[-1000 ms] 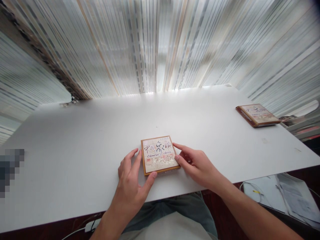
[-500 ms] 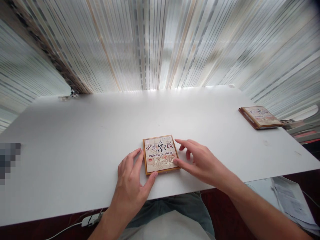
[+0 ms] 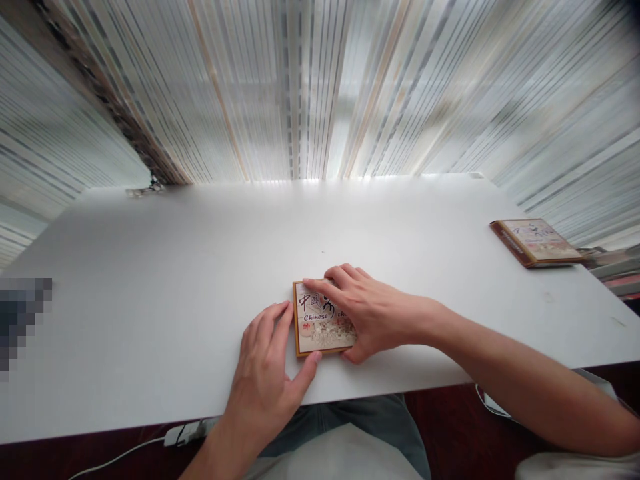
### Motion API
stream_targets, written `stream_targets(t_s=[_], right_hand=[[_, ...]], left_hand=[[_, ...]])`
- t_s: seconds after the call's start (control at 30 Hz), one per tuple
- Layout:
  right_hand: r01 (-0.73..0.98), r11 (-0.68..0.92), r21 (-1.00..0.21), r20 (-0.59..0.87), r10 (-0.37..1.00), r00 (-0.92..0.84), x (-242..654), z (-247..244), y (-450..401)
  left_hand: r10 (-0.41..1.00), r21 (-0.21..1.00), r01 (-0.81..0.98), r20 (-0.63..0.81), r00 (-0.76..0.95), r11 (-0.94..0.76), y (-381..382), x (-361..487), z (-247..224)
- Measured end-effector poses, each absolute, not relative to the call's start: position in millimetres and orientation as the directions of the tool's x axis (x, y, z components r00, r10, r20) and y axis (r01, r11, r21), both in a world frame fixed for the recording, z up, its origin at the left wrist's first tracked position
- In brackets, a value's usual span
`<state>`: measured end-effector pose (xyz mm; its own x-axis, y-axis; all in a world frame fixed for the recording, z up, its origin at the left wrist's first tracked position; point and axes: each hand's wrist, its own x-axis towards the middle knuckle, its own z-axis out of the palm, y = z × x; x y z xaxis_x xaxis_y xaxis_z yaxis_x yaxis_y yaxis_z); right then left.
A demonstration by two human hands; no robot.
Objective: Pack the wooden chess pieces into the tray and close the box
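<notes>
A flat square box [image 3: 320, 327] printed "Chinese chess", with a gold-brown edge, lies on the white table near its front edge. My left hand [image 3: 267, 357] is at the box's left side, fingertips at the left edge and thumb by the lower edge, with thumb and fingers apart. Over the right part of the box lies my right hand [image 3: 367, 310], its index finger reaching across the top edge and its thumb at the lower right corner. It covers part of the printed lid and spans the box from back to front.
A second, similar box [image 3: 540, 241] lies at the table's right edge. Striped curtains [image 3: 310, 87] hang behind the white table [image 3: 175, 287]. A blurred, pixelated object [image 3: 20, 320] is at the far left. A white power strip [image 3: 185, 433] with a cable shows below the table's front.
My right hand has moved left over the box, from beside its right edge to a spread hold across it. My left hand stays at the left side. The view has shifted slightly.
</notes>
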<state>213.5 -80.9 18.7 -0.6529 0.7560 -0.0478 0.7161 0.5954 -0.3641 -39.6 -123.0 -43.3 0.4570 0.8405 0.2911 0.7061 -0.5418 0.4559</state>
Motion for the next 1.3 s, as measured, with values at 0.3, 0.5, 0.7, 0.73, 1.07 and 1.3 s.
stream_targets(t_s=[0.3, 0.5, 0.7, 0.73, 1.07, 1.3], right_hand=[[0.683, 0.576, -0.450, 0.018, 0.770, -0.637, 223, 12, -88], [0.660, 0.573, -0.487, 0.080, 0.781, -0.619, 228, 25, -88], [0.562, 0.514, -0.648, 0.050, 0.765, -0.642, 235, 25, -86], [0.516, 0.470, -0.716, 0.060, 0.778, -0.626, 236, 21, -85], [-0.136, -0.243, -0.960, -0.223, 0.964, -0.148, 213, -14, -71], [-0.275, -0.245, -0.930, -0.223, 0.969, -0.108, 225, -8, -65]], left_hand=[[0.898, 0.703, 0.585, 0.184, 0.399, -0.404, -120, -36, -32], [0.907, 0.970, 0.049, -0.239, 0.346, 0.237, -103, -9, -21], [0.878, 0.860, -0.258, -0.352, 0.324, 0.441, -100, 13, -18], [0.873, 0.840, -0.283, -0.376, 0.312, 0.463, -101, 13, -18], [0.844, 0.783, -0.323, -0.456, 0.282, 0.531, -89, 20, 2], [0.858, 0.861, -0.213, -0.374, 0.353, 0.463, -43, 35, 7]])
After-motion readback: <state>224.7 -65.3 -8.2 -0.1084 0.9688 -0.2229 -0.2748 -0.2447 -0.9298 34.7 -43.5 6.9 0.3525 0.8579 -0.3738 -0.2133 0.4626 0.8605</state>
